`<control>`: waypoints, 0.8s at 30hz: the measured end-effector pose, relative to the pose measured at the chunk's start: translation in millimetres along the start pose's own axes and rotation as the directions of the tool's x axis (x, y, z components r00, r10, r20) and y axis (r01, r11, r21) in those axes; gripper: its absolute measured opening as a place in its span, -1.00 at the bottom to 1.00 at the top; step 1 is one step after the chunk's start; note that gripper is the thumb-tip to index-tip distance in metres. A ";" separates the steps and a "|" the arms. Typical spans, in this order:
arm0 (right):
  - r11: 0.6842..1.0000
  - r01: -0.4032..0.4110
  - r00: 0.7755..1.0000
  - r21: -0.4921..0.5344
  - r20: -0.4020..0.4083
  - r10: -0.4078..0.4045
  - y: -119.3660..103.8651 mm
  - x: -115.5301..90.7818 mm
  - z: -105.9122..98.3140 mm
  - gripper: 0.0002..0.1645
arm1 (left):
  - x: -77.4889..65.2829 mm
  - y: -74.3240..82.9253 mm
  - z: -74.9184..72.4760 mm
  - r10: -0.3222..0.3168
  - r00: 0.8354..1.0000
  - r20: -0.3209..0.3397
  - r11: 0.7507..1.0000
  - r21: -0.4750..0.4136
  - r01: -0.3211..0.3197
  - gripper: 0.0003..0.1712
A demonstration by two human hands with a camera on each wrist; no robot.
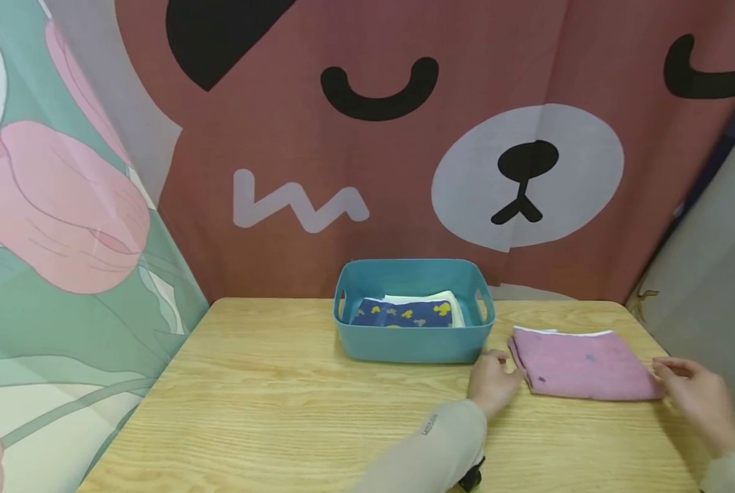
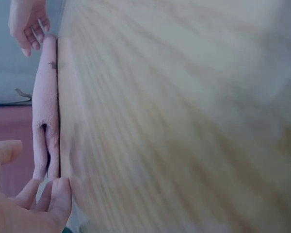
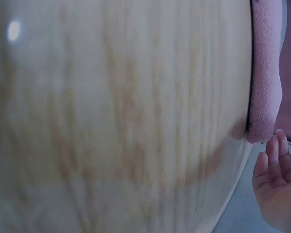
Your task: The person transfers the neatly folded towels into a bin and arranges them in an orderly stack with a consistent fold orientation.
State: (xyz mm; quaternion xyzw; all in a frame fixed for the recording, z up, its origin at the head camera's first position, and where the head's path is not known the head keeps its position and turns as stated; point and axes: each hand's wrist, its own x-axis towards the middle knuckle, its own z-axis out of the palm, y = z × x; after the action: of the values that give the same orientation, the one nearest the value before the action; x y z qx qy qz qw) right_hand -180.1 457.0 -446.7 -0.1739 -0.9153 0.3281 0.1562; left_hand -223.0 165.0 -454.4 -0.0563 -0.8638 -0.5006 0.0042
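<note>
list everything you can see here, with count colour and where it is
table: one, light wood grain, fills the lower part of the head view
basket: one, teal plastic with handle slots, at the back middle of the table
folded cloths in the basket: at least two, one navy with yellow shapes, one pale behind it
pink cloth: one, folded, with a white edge at the back, on the table right of the basket
bear backdrop: one, reddish brown, behind the table
tulip backdrop: one, green and pink, at left
left hand: one, at the pink cloth's left edge
right hand: one, at its right edge
</note>
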 end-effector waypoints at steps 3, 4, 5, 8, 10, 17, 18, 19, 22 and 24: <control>1.000 -0.003 1.000 -0.030 0.028 0.003 3.5 3.3 -1.7 -0.38 | -0.1 3.9 9.8 0.002 1.000 -0.027 0.999 0.041 -0.001 -0.54; 0.999 0.002 0.999 -0.042 0.037 0.000 4.4 4.3 -2.0 -0.36 | -0.3 5.2 12.3 -0.001 0.999 -0.033 0.999 0.049 0.002 -0.54; 0.999 0.007 0.999 -0.052 0.049 -0.004 5.4 4.9 -1.8 -0.35 | -0.3 6.2 14.3 -0.001 0.999 -0.039 0.998 0.059 0.003 -0.53; 0.997 0.025 0.996 -0.076 0.084 -0.018 7.7 5.7 0.3 -0.32 | -1.4 9.4 18.9 -0.005 0.999 -0.040 0.996 0.094 0.009 -0.59; 0.997 0.025 0.994 -0.077 0.111 -0.016 8.0 6.5 1.9 -0.30 | -2.3 11.3 21.4 -0.004 0.999 -0.032 0.993 0.116 0.008 -0.58; 0.996 -0.041 0.971 -0.073 0.232 0.057 5.9 13.5 3.4 -0.14 | -2.5 15.2 29.0 -0.048 0.999 -0.013 0.994 0.099 0.049 -0.35; 0.997 -0.039 0.966 -0.071 0.251 0.056 6.1 14.5 3.4 -0.13 | -2.3 15.8 29.0 -0.064 0.998 -0.014 0.995 0.076 0.065 -0.36; 0.997 -0.039 0.961 -0.071 0.272 0.057 6.0 15.4 3.3 -0.11 | -2.2 16.5 28.6 -0.080 0.997 -0.014 0.996 0.049 0.080 -0.37; 0.998 -0.032 0.939 -0.056 0.340 0.050 6.6 17.3 2.8 -0.07 | -2.4 18.6 26.2 -0.124 0.992 -0.017 0.991 -0.050 0.123 -0.50; 0.998 -0.029 0.926 -0.048 0.374 0.045 6.4 18.2 2.3 -0.06 | -3.4 20.1 25.1 -0.160 0.987 -0.013 0.980 -0.119 0.158 -0.59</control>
State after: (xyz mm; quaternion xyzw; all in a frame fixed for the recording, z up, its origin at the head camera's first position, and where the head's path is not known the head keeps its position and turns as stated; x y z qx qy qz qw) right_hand -195.8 468.0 -449.4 -0.1283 -0.9315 0.3389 -0.0312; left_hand -216.4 196.3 -449.8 0.0184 -0.8345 -0.5499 -0.0294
